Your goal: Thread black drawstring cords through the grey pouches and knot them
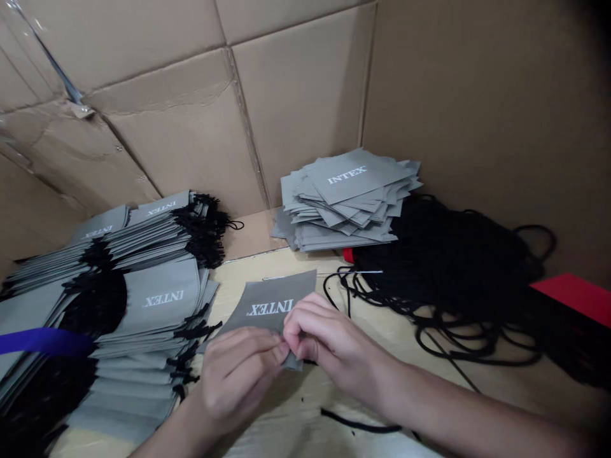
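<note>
A grey fabric pouch [267, 304] printed with "INTEX" lies on the wooden table in front of me. My left hand [238, 375] pinches its near edge, fingers closed. My right hand [329, 346] meets it there, fingers curled and pinching the same edge. A thin metal needle or wire [353, 273] lies on the table just beyond the pouch, beside a heap of black cord [458, 280]. One short piece of black cord [358, 423] sits under my right forearm.
Stacks of grey pouches with black drawstrings [143, 299] fill the left side. A pile of plain grey pouches [348, 197] sits at the back. Cardboard walls [296, 89] surround the table. A red sheet [577, 296] lies at right, a purple strap [42, 341] at left.
</note>
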`<state>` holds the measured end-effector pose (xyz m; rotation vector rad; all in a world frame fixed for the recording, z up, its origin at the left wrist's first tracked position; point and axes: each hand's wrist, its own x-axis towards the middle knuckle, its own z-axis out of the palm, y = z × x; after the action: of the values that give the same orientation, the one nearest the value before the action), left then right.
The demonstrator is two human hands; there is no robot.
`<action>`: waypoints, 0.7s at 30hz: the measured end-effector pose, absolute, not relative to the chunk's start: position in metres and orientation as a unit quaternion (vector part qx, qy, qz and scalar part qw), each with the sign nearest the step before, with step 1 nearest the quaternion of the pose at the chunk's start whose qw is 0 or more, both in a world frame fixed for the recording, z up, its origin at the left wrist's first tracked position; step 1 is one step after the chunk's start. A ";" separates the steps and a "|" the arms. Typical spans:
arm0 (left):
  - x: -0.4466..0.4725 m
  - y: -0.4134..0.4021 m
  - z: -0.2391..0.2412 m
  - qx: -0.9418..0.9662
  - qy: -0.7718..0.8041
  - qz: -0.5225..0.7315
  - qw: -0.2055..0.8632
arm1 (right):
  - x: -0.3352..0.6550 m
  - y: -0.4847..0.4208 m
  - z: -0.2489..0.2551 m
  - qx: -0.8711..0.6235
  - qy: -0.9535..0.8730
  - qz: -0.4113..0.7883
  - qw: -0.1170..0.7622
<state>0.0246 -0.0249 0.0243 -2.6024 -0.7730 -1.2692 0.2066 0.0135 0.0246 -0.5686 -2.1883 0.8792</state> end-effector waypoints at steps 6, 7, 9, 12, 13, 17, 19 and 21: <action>0.026 -0.025 0.027 -0.863 -0.261 -0.419 0.107 | 0.206 0.008 0.022 -0.247 -0.830 0.351 0.356; 0.025 -0.025 0.027 -0.864 -0.263 -0.417 0.105 | 0.206 0.007 0.022 -0.246 -0.829 0.350 0.359; 0.022 -0.026 0.025 -0.864 -0.268 -0.412 0.104 | 0.207 0.007 0.022 -0.243 -0.827 0.349 0.368; 0.020 -0.026 0.024 -0.857 -0.281 -0.419 0.103 | 0.207 0.006 0.022 -0.243 -0.817 0.359 0.380; 0.019 -0.027 0.023 -0.853 -0.285 -0.427 0.094 | 0.208 0.006 0.023 -0.247 -0.811 0.366 0.383; 0.019 -0.027 0.018 -0.816 -0.313 -0.486 -0.012 | 0.208 0.005 0.024 -0.249 -0.797 0.375 0.402; 0.018 -0.026 0.015 -0.766 -0.339 -0.537 -0.100 | 0.209 0.004 0.024 -0.221 -0.807 0.351 0.420; 0.017 -0.023 0.012 -0.708 -0.353 -0.580 -0.195 | 0.209 0.003 0.025 -0.178 -0.822 0.309 0.444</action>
<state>0.0171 -0.0234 0.0116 -2.5502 -1.2714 -2.0899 0.2088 0.0029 0.0249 -0.4424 -2.0386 0.7662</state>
